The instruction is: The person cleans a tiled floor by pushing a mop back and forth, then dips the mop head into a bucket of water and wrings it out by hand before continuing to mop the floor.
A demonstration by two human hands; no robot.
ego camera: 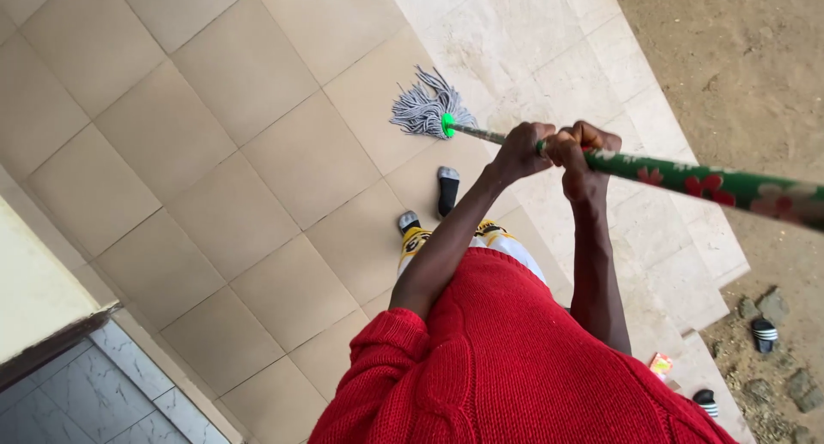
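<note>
Clearly the mop (601,163) is a long, light tool: a stiff, straight handle wrapped in green with red flowers, running from the right edge of the view down to a green collar and a head of grey strings (422,109). You have it slanting across the middle of the view, the strings lying on or just above the beige tiles (215,152) ahead of your feet; which, I cannot tell. The handle should not flex, I judge, but its wrap looks smooth and may slip if wet, while the strings are soft and limp and will drag and grow heavy as they soak. Your grip is sensible: your left hand (520,151) is wrapped fully round the handle on the side nearer the head, and your right hand (584,157) is closed round it just beside, the two touching or nearly so. With both hands set so close together, much of the handle sticks out behind you to the right, so spreading them would probably give more leverage. Below are your red sweater (506,367) and dark socks (447,189). To the right paler steps (661,264) drop to bare earth (747,58), where sandals (763,332) lie among stones.
</note>
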